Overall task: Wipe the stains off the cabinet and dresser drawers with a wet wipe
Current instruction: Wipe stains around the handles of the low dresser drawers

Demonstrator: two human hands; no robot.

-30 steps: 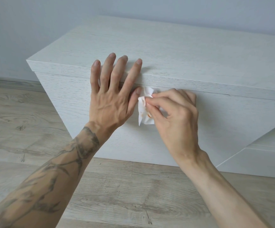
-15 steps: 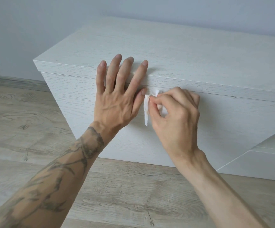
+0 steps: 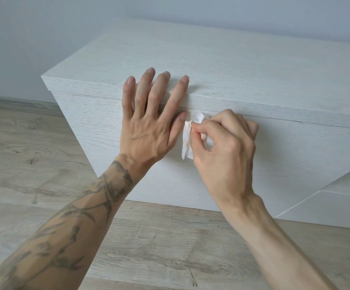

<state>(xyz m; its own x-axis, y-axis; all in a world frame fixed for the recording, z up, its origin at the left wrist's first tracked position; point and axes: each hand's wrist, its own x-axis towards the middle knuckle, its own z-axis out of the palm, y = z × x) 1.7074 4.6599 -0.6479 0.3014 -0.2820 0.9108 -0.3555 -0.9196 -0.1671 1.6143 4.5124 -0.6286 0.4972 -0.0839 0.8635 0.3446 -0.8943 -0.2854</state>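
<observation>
- The dresser stands on the wooden floor against the wall. Both hands work at its front face, just under the front edge of the top and nearer its left front corner than its right.
- The left hand lies flat and wide on the drawer front, holding nothing. Its fingers are straight and spread, with the tips reaching over the top's front edge. It seems to be there as a brace, steadying the body and keeping the drawer from shifting under the rubbing.
- The right hand pinches the wet wipe between thumb and forefinger, with the other fingers curled in behind. Bunching it small probably puts the pressure on one spot.
- The wipe is pressed to the drawer front just below the seam under the top, touching or almost touching the left thumb tip. A loose tail hangs down.
- Faint orange-brown marks show on the wipe, so it appears to be lifting dirt.
- Any stain beneath it is hidden, and the rest of the visible front looks clean.
</observation>
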